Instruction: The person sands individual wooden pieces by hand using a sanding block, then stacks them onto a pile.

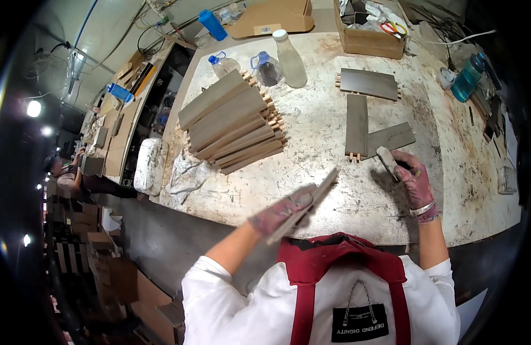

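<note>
A thin grey wooden panel [324, 190], seen nearly edge-on, is tilted up at the table's near edge, gripped in my left hand [285, 211]. My right hand [413, 181], in a stained pinkish glove like the left, closes round a small light-grey block [386, 162], perhaps a sanding block. Just beyond that block lie an upright-set grey panel [357, 121] with pegs at its near end and a slanted grey panel [395, 137] touching it. Farther back rests another pegged panel [369, 84]. To the left, several grey panels with wooden pegs form a leaning pile [231, 121].
Bottles stand behind the pile, including a tall cloudy one [292, 63]. A cardboard box [372, 43] with scissors is at the back, a teal bottle [468, 79] at the right. A white rag [188, 175] lies at the left edge. Another person [75, 175] works far left.
</note>
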A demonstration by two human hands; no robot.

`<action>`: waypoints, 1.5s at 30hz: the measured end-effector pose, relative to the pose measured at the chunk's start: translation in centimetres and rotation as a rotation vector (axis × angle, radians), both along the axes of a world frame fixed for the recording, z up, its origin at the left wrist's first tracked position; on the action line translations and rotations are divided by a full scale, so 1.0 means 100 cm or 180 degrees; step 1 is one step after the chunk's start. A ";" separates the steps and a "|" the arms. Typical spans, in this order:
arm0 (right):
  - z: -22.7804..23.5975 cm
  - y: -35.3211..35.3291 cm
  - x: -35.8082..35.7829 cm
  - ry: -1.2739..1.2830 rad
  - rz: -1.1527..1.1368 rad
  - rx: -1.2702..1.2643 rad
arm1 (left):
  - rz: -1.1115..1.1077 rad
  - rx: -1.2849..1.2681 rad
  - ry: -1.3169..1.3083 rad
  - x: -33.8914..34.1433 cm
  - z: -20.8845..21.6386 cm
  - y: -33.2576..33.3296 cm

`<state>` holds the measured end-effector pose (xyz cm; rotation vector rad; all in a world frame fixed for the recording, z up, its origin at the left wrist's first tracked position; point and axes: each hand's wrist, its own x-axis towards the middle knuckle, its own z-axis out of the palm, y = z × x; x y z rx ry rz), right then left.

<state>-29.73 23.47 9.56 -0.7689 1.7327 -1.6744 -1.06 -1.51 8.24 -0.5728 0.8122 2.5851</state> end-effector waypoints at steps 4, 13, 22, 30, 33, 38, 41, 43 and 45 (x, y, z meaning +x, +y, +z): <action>-0.010 0.005 -0.004 -0.0143 -0.0017 -0.0061 | 0.0542 -0.0230 0.0170 0.012 -0.001 0.039; -0.023 0.020 -0.004 -0.0317 -0.0264 -0.0173 | 0.2491 -0.4894 0.0273 0.024 0.181 -0.058; 0.029 -0.096 -0.013 0.0825 0.0430 -0.0106 | 0.0675 -0.8996 0.0243 0.028 0.172 -0.126; 0.043 -0.216 -0.022 0.0726 0.0991 -0.0399 | 0.0132 -1.0024 0.0096 0.028 0.138 -0.139; 0.057 -0.256 -0.017 0.1221 0.1015 -0.0499 | -0.0085 -0.9359 -0.0004 0.027 0.127 -0.141; 0.064 -0.297 -0.008 0.1836 0.1204 -0.0841 | -0.0051 -0.8671 -0.0079 0.012 0.131 -0.137; 0.061 -0.314 -0.009 0.1960 0.1401 -0.0763 | -0.0174 -0.8376 -0.0181 0.008 0.134 -0.143; 0.057 -0.322 -0.009 0.2404 0.1249 -0.1013 | -0.0235 -0.8210 -0.0266 0.005 0.136 -0.147; 0.053 -0.325 -0.010 0.2760 0.1257 -0.1010 | -0.0333 -0.8148 -0.0426 0.002 0.139 -0.146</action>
